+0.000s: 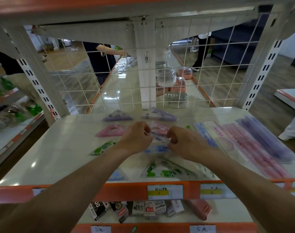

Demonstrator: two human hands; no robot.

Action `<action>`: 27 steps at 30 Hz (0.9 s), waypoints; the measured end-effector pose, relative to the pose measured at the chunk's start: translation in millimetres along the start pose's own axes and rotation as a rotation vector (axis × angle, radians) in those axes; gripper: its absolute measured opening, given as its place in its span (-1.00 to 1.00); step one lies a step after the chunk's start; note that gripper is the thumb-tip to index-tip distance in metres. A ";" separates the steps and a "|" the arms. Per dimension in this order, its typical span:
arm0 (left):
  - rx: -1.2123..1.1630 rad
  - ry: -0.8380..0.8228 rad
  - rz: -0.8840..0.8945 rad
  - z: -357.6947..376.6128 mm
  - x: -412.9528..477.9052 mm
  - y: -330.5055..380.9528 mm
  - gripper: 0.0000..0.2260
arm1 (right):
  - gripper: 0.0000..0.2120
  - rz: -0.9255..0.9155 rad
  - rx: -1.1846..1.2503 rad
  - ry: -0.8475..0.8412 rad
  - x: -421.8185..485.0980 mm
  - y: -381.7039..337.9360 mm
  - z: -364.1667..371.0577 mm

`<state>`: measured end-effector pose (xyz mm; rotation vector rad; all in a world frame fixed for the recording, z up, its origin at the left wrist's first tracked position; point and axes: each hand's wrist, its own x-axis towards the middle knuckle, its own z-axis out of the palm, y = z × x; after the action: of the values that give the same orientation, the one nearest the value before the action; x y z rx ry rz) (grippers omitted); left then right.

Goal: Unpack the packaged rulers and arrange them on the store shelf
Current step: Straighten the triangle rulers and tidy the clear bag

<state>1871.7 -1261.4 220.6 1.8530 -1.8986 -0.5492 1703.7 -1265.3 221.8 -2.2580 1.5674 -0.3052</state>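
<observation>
Head view: your left hand (136, 138) and right hand (185, 142) pinch a clear ruler packet (157, 145) between curled fingers (147, 131), apparently to pull it open above the shelf (56, 153).

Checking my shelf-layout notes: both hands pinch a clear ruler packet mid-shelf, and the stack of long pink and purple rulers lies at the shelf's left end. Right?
No. The left hand and right hand pinch the clear ruler packet mid-shelf, but the head view shows the stack of long rulers at the right end of the shelf.
</observation>
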 end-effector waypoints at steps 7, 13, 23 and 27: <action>-0.001 -0.146 -0.055 2.0 9.2 -1.2 -0.86 | -0.76 -0.056 -0.074 0.026 -5.8 1.6 3.2; 0.236 -0.234 -0.020 -9.4 -7.6 1.1 -0.75 | -0.76 -0.081 -0.111 0.015 -1.7 4.2 4.2; 0.325 -0.289 0.026 -4.5 -8.5 1.0 -0.73 | -0.80 -0.113 -0.139 -0.033 -0.2 4.0 1.3; 0.347 -0.278 0.072 -5.4 -5.1 -0.1 -0.79 | -0.80 -0.123 -0.148 -0.035 -0.8 5.5 0.2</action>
<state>1874.9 -1256.1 224.8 1.9900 -2.3604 -0.5000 1698.9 -1266.2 219.3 -2.4643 1.4802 -0.1867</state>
